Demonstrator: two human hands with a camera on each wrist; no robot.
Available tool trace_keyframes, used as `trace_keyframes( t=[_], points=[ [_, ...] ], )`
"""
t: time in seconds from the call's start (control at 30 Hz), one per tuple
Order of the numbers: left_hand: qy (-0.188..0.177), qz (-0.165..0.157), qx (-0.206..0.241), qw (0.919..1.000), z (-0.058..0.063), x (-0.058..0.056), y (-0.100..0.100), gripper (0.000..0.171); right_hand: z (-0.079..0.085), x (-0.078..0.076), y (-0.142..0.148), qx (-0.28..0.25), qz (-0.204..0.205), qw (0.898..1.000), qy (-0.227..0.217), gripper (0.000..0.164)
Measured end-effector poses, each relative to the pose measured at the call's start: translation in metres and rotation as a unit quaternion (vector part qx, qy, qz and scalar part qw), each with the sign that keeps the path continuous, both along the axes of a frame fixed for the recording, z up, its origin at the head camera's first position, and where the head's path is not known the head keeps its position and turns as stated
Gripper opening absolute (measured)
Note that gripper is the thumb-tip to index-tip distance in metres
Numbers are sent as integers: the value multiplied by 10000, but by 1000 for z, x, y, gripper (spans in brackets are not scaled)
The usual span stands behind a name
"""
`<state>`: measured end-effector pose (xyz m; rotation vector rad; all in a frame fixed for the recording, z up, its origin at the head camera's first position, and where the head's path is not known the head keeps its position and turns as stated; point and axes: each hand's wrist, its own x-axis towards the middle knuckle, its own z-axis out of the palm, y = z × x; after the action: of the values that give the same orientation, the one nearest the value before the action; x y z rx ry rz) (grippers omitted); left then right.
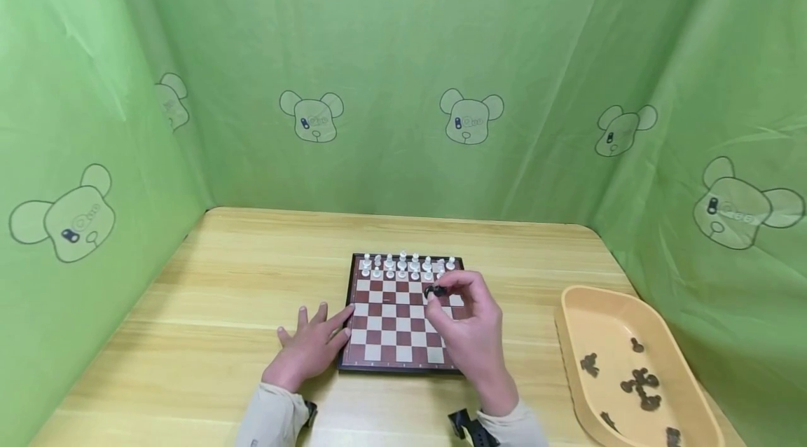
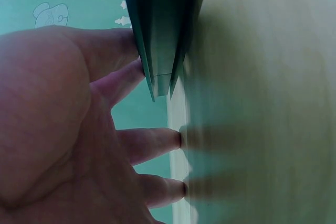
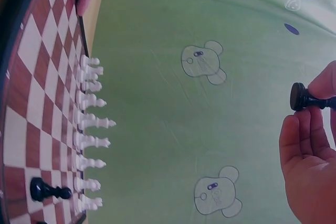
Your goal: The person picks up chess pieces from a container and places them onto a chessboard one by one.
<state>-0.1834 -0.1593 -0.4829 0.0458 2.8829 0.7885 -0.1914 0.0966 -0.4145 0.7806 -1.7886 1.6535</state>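
A chessboard (image 1: 403, 318) lies on the table with two rows of white chess pieces (image 1: 402, 264) along its far side. My right hand (image 1: 474, 328) pinches a black chess piece (image 1: 435, 291) between thumb and fingers above the board's right part. In the right wrist view this piece (image 3: 300, 97) is tilted sideways, its round base showing. A black pawn (image 3: 48, 189) stands on a near square there; the right hand hides it in the head view. My left hand (image 1: 309, 347) has its fingers spread, with the thumb and index finger touching the board's left edge (image 2: 163, 30).
On the right stands a shallow orange tray (image 1: 602, 324) with several black chess pieces (image 1: 643, 385) scattered in it. Green curtains (image 1: 403, 26) printed with bear heads enclose the wooden table (image 1: 265, 244) at the back and on both sides.
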Motion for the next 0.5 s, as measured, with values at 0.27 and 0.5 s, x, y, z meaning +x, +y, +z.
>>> trace_keyframes(
  t=[0.27,0.5],
  points=[
    [-3,-1,-1,10000,0,0,0,49,-8,-1,-8,284,69,9996,10,36],
    [-10,14,-24,10000,0,0,0,49,-15,-3,-14,516,-63,9986,46,38]
  ],
)
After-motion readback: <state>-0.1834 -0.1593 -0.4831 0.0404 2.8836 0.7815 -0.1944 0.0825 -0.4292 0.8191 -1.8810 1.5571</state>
